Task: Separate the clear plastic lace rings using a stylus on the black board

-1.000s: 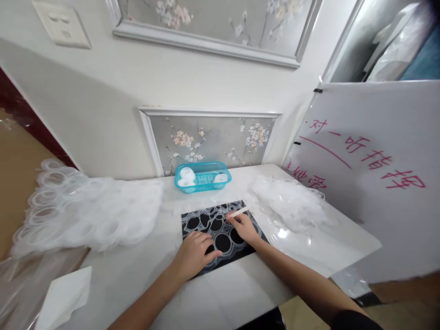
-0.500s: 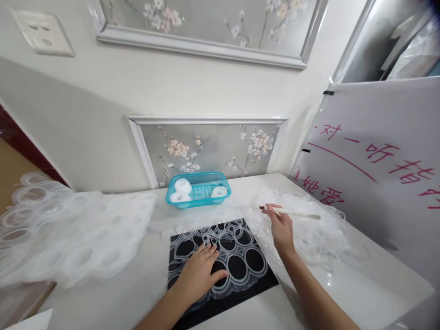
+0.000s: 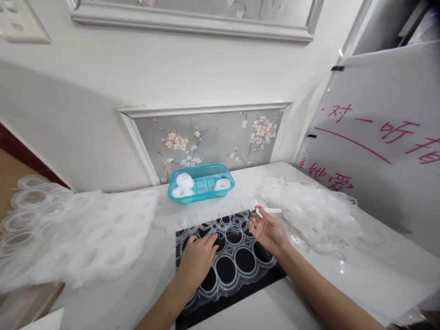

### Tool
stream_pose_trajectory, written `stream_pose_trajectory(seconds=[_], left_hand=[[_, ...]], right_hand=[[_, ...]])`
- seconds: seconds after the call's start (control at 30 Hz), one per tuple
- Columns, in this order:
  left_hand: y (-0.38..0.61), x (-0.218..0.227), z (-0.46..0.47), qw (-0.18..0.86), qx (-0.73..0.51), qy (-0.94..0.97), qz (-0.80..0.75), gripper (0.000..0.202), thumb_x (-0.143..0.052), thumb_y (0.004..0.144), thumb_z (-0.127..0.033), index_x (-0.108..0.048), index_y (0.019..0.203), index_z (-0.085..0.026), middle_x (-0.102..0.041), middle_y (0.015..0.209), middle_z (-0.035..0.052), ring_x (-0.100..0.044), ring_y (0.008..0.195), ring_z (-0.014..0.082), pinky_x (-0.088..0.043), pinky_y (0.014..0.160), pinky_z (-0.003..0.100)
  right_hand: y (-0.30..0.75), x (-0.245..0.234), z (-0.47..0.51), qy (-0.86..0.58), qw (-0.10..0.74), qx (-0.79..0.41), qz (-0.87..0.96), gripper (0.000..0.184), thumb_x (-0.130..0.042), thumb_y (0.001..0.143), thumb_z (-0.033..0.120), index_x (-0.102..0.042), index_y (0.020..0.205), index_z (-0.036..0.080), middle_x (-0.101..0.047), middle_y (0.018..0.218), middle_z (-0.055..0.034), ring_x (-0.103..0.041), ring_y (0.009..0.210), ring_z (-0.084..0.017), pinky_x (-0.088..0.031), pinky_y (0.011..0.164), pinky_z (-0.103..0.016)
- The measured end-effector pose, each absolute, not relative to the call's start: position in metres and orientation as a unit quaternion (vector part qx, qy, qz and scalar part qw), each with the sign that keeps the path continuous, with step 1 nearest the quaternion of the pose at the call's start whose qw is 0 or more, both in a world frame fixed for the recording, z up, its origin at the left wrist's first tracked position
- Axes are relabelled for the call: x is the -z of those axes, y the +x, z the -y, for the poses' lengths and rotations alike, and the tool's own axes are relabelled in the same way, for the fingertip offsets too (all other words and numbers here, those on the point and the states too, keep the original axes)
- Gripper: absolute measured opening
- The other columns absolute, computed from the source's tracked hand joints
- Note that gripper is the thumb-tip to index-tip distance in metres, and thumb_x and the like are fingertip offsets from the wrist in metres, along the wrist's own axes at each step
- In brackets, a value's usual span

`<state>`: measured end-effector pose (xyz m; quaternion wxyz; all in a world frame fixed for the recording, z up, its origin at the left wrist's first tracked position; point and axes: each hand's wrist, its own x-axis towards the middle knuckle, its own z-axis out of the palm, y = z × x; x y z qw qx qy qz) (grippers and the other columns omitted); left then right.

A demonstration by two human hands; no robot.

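A clear plastic sheet with rows of pale-rimmed circles [image 3: 237, 272] lies on a black mat [image 3: 220, 314]. My left hand [image 3: 199, 256] rests on its left part, fingers loosely bent over the circles and holding nothing that I can see. At the sheet's upper right corner, my right hand [image 3: 270, 231] is turned partly palm up. Between its thumb and fingers is a thin white stick [image 3: 274, 211], with a dark tip toward the left. Whether this is a brush or another tool I cannot make out.
Behind the mat stands a blue plastic basket [image 3: 206, 198] with several white ring-shaped rolls [image 3: 184, 180]. A large pile of clear ring-cut sheets [image 3: 85, 233] covers the left, and crumpled clear plastic [image 3: 309, 206] the right. A whiteboard [image 3: 378, 101] with red writing leans at right.
My right hand has come left from over the plastic pile to the sheet's corner, turning with the stick. The left hand's spread thumb has drawn in and its fingers have bent. The view has tilted down.
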<state>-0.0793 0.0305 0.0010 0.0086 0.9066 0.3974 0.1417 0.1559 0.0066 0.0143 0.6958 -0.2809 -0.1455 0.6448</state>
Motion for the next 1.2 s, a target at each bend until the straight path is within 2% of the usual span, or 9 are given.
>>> stream_pose_trajectory(seconds=[0.1,0.17,0.27,0.37,0.47,0.67,0.77,0.97,1.2], left_hand=[[-0.076,0.002,-0.036,-0.025,-0.123,0.912,-0.391,0.027,-0.046,0.091,-0.021,-0.061,0.114,-0.023,-0.065,0.093,0.0046,-0.058,0.086,0.0226,-0.042,0.076,0.038],[-0.074,0.003,-0.039,-0.040,-0.113,0.905,-0.409,0.024,-0.048,0.090,-0.022,-0.062,0.109,-0.022,-0.064,0.093,0.0059,-0.057,0.087,0.0240,-0.041,0.075,0.038],[-0.074,0.004,-0.042,-0.038,-0.111,0.892,-0.436,0.021,-0.047,0.090,-0.023,-0.062,0.105,-0.018,-0.063,0.095,0.0077,-0.056,0.089,0.0251,-0.040,0.076,0.039],[-0.075,0.005,-0.043,-0.029,-0.104,0.885,-0.453,0.017,-0.045,0.090,-0.020,-0.062,0.090,-0.017,-0.062,0.091,0.0077,-0.056,0.089,0.0247,-0.038,0.077,0.039],[-0.076,0.006,-0.045,0.013,-0.132,0.878,-0.459,0.019,-0.041,0.090,-0.018,-0.058,0.082,-0.018,-0.060,0.088,0.0067,-0.055,0.088,0.0236,-0.038,0.077,0.039],[-0.079,0.000,-0.054,0.263,-0.337,0.796,-0.429,0.024,-0.030,0.094,-0.032,-0.048,0.083,-0.021,-0.059,0.091,0.0042,-0.057,0.084,0.0188,-0.042,0.077,0.033],[-0.080,-0.004,-0.056,0.333,-0.342,0.766,-0.431,0.025,-0.032,0.094,-0.037,-0.048,0.084,-0.021,-0.061,0.083,0.0012,-0.058,0.077,0.0174,-0.042,0.075,0.031],[-0.077,0.006,-0.049,0.084,-0.168,0.881,-0.435,0.026,-0.043,0.090,-0.024,-0.055,0.114,-0.027,-0.062,0.096,0.0041,-0.057,0.091,0.0231,-0.034,0.080,0.039],[-0.074,0.007,-0.045,0.023,-0.121,0.897,-0.424,0.021,-0.036,0.091,-0.018,-0.056,0.085,-0.019,-0.058,0.091,0.0054,-0.055,0.087,0.0222,-0.034,0.077,0.038]], right_hand=[[0.155,-0.014,-0.004,-0.338,0.625,-0.644,0.283,0.017,-0.071,0.075,0.035,-0.065,0.083,0.021,-0.067,0.081,-0.0011,-0.062,0.065,-0.011,-0.037,0.039,-0.013],[0.150,-0.012,-0.002,-0.407,0.535,-0.617,0.409,0.020,-0.067,0.079,0.038,-0.067,0.083,0.019,-0.068,0.089,-0.0042,-0.061,0.061,-0.011,-0.029,0.034,-0.014],[0.142,-0.005,0.001,-0.447,0.415,-0.556,0.564,0.022,-0.065,0.080,0.038,-0.071,0.086,0.018,-0.071,0.090,-0.0048,-0.064,0.071,-0.015,-0.049,0.056,-0.023],[0.139,0.002,0.003,-0.439,0.371,-0.502,0.646,0.024,-0.064,0.080,0.038,-0.072,0.092,0.019,-0.071,0.096,-0.0054,-0.063,0.094,-0.022,-0.047,0.087,-0.035],[0.141,0.008,0.001,-0.463,0.367,-0.463,0.661,0.026,-0.061,0.083,0.040,-0.072,0.095,0.020,-0.071,0.097,-0.0058,-0.063,0.094,-0.024,-0.047,0.088,-0.037],[0.140,0.012,-0.003,-0.497,0.361,-0.419,0.669,0.026,-0.059,0.083,0.041,-0.072,0.093,0.020,-0.071,0.091,-0.0051,-0.063,0.087,-0.023,-0.047,0.082,-0.035],[0.137,0.011,-0.003,-0.517,0.360,-0.404,0.664,0.027,-0.058,0.083,0.041,-0.071,0.091,0.019,-0.071,0.089,-0.0049,-0.062,0.084,-0.022,-0.047,0.079,-0.033],[0.135,0.016,-0.009,-0.522,0.366,-0.410,0.653,0.027,-0.058,0.082,0.041,-0.070,0.088,0.017,-0.066,0.076,-0.0028,-0.059,0.072,-0.018,-0.044,0.068,-0.028],[0.135,0.020,-0.011,-0.511,0.367,-0.412,0.659,0.024,-0.056,0.084,0.038,-0.068,0.081,0.018,-0.063,0.069,-0.0010,-0.057,0.067,-0.016,-0.042,0.065,-0.026]])
